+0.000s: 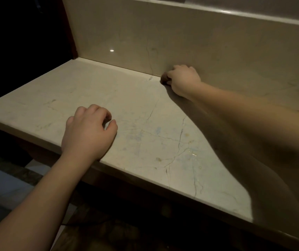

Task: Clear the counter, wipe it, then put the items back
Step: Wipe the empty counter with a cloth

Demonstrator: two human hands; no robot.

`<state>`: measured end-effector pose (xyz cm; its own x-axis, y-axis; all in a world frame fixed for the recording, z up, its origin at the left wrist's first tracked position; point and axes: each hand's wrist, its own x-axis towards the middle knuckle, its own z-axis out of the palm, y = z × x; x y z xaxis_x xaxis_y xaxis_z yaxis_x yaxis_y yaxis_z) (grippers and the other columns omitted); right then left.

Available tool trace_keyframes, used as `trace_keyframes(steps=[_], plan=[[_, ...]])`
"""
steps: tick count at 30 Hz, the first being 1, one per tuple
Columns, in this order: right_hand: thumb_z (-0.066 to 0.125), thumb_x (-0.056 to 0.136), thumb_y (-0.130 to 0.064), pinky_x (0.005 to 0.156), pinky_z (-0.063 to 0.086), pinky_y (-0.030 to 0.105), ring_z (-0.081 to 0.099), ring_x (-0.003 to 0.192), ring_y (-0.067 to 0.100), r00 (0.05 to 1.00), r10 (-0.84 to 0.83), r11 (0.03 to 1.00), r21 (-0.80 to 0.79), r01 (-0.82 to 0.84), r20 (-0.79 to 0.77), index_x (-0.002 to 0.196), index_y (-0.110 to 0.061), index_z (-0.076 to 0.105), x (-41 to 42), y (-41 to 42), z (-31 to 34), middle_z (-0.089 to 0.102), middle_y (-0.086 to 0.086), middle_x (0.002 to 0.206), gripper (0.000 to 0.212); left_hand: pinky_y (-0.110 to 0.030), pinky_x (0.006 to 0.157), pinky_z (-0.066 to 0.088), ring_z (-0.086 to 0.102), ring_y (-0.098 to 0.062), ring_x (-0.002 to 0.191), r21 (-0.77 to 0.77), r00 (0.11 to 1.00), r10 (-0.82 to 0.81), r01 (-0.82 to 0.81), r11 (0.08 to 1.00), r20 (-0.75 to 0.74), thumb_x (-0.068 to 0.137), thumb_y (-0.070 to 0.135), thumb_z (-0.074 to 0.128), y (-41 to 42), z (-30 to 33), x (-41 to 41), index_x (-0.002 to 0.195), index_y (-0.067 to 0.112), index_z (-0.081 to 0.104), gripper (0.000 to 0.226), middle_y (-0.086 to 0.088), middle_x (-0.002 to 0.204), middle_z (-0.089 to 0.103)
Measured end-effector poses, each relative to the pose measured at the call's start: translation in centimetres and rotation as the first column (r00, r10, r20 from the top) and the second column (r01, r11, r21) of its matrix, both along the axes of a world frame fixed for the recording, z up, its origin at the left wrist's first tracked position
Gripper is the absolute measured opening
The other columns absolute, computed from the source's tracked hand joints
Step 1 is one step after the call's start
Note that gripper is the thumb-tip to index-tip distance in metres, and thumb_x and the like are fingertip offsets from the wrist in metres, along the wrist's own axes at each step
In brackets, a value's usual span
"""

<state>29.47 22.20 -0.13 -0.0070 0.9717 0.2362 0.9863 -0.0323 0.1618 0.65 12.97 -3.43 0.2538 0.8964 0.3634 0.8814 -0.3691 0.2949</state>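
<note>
A: Head view: the tabletop [94,91] carries no items, so my guess is the wiping step is under way. Where is the cloth?

B: At the back wall [163,42], right where wall meets tabletop. The right hand [182,79] has its fingers [170,80] curled tight round a small dark wad [163,79]; I take it for the cloth, though it is too dim to be sure.

A: And the left hand [89,129]?

B: Nearer the front edge, well apart from the wall, fingers loosely curled, holding nothing, resting on the stone.

A: So how to wipe well?

B: Run the wad along the seam at the wall first, then pull strokes away from the wall toward the front edge. Yellowish spots [187,134] and a wet glint [193,153] sit between the wall and the front edge, beside the right forearm; those likely need firmer pressure. Opening the wad flatter would cover more stone per pass.
</note>
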Motion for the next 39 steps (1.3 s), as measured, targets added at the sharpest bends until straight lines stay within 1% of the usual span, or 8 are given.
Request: trace_keyframes(steps=[5, 9, 20, 25, 28, 31, 35, 39], plan=[[0.052, 0.095, -0.029, 0.066, 0.031, 0.033, 0.052, 0.095, 0.032, 0.988, 0.091, 0.995, -0.031, -0.095, -0.125, 0.1, -0.011, 0.062, 2.3, -6.9, -0.2, 0.054, 0.011, 0.1, 0.021, -0.037, 0.084, 0.032, 0.041, -0.016, 0.102, 0.002, 1.0, 0.003, -0.003, 1.0, 0.001, 0.092, 0.037, 0.045, 0.1, 0.0, 0.1, 0.104, 0.021, 0.061, 0.025, 0.005, 0.11, 0.057], [0.057, 0.093, -0.031, 0.064, 0.03, 0.032, 0.048, 0.083, 0.025, 0.971, 0.166, 0.985, -0.019, -0.172, -0.17, 0.092, -0.009, 0.06, 2.9, -10.9, -0.4, 0.053, 0.005, 0.094, 0.022, -0.036, 0.083, 0.03, 0.032, -0.01, 0.094, 0.013, 1.0, 0.0, 0.0, 1.0, 0.008, 0.092, 0.037, 0.045, 0.2, -0.1, 0.1, 0.103, 0.022, 0.06, 0.024, 0.005, 0.109, 0.057], [0.057, 0.092, -0.027, 0.067, 0.028, 0.03, 0.052, 0.092, 0.029, 0.952, 0.099, 0.987, -0.094, -0.131, -0.289, 0.086, -0.012, 0.053, 0.4, -0.7, 0.2, 0.052, 0.006, 0.09, 0.017, -0.034, 0.082, 0.028, 0.039, -0.015, 0.1, 0.012, 1.0, -0.003, 0.003, 1.0, 0.008, 0.092, 0.036, 0.046, 0.1, -0.1, 0.0, 0.102, 0.021, 0.061, 0.023, 0.005, 0.109, 0.057], [0.063, 0.088, -0.029, 0.071, 0.034, 0.031, 0.05, 0.087, 0.019, 0.877, 0.299, 0.926, -0.108, -0.362, -0.377, 0.09, -0.013, 0.059, -1.6, -9.1, 0.1, 0.055, 0.001, 0.094, 0.017, -0.037, 0.085, 0.032, 0.039, -0.014, 0.099, 0.014, 1.0, -0.01, 0.009, 1.0, 0.018, 0.093, 0.036, 0.046, 0.1, 0.0, 0.0, 0.104, 0.021, 0.061, 0.024, 0.005, 0.11, 0.058], [0.064, 0.088, -0.028, 0.067, 0.03, 0.027, 0.048, 0.082, 0.015, 0.837, 0.389, 0.878, -0.12, -0.463, -0.386, 0.095, -0.01, 0.063, -2.2, -12.4, -0.2, 0.055, 0.001, 0.094, 0.02, -0.038, 0.086, 0.032, 0.039, -0.014, 0.1, 0.008, 1.0, -0.01, 0.01, 1.0, 0.018, 0.093, 0.036, 0.046, 0.1, 0.0, 0.0, 0.103, 0.021, 0.061, 0.023, 0.005, 0.11, 0.057], [0.063, 0.089, -0.028, 0.069, 0.031, 0.028, 0.047, 0.085, 0.016, 0.867, 0.327, 0.905, -0.14, -0.403, -0.376, 0.094, -0.01, 0.06, -1.7, -10.3, 0.1, 0.052, -0.001, 0.094, 0.018, -0.038, 0.085, 0.032, 0.041, -0.017, 0.103, 0.006, 1.0, -0.008, 0.008, 1.0, 0.003, 0.093, 0.036, 0.046, 0.1, -0.1, 0.0, 0.103, 0.021, 0.06, 0.023, 0.005, 0.111, 0.058], [0.059, 0.09, -0.031, 0.067, 0.032, 0.031, 0.052, 0.089, 0.027, 0.939, 0.153, 0.972, -0.127, -0.199, -0.307, 0.089, -0.013, 0.055, -0.3, -4.1, 0.2, 0.055, 0.003, 0.089, 0.019, -0.039, 0.088, 0.034, 0.043, -0.019, 0.105, -0.011, 1.0, -0.015, 0.015, 1.0, -0.001, 0.093, 0.036, 0.045, 0.0, 0.1, 0.0, 0.104, 0.02, 0.06, 0.024, 0.004, 0.112, 0.057], [0.059, 0.09, -0.032, 0.065, 0.029, 0.03, 0.052, 0.088, 0.027, 0.934, 0.15, 0.972, -0.124, -0.199, -0.324, 0.087, -0.013, 0.055, -1.1, -3.7, 0.1, 0.054, 0.002, 0.085, 0.019, -0.04, 0.088, 0.035, 0.044, -0.02, 0.106, -0.021, 1.0, -0.014, 0.014, 1.0, 0.002, 0.093, 0.036, 0.045, -0.2, 0.2, 0.0, 0.106, 0.021, 0.06, 0.024, 0.003, 0.112, 0.057]])
